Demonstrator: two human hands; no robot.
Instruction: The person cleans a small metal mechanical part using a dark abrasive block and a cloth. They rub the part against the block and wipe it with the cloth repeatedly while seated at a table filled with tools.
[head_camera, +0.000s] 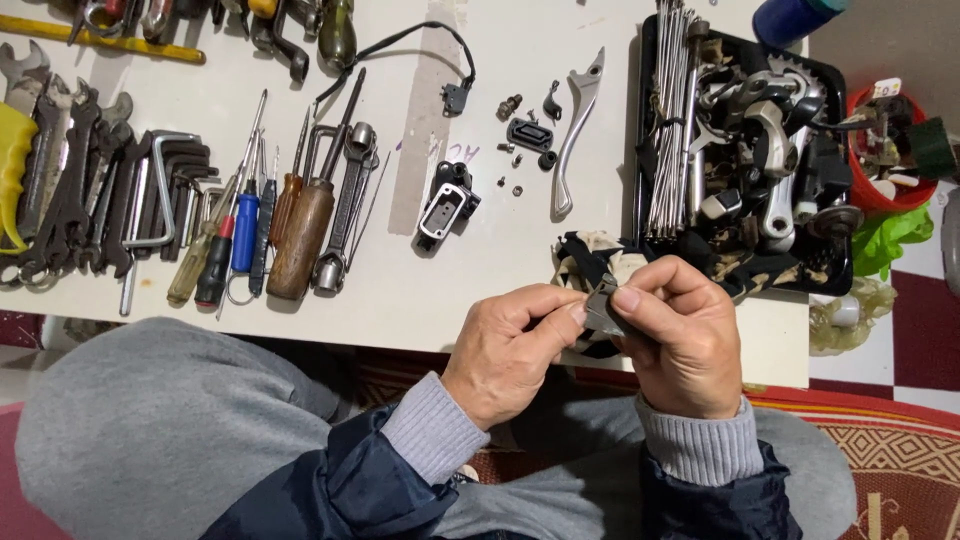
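So, looking down from the head camera, both hands are meeting just past the near edge of the bench, toward its right end. The left hand (510, 350) is pinching a small grey metal part (603, 303) between thumb and forefinger, and the right hand (680, 335) is gripping that same part from the other side, thumb on top and the other fingers curled under it. The part is being held in the air over the person's lap, right in front of a black-and-cream rag (590, 262) that's lying at the near edge. Behind the rag, a black tray (838, 280) is sitting along the right edge, stuffed with silver levers and brackets, with a bundle of spokes (670, 120) standing along its left side. A silver lever (575, 135) is lying on the bench (450, 290) just left of the tray, with a few loose bolts and a black cap (527, 133) near it, and a black housing (445, 205) is sitting further left, around the middle. Over on the left half, screwdrivers including a brown-handled one (300, 235) and a blue-handled one (245, 230) are lined up, with wrenches (65, 190) and hex keys (175, 175) at the left edge. A red tub (880, 195) is sitting off the right edge.
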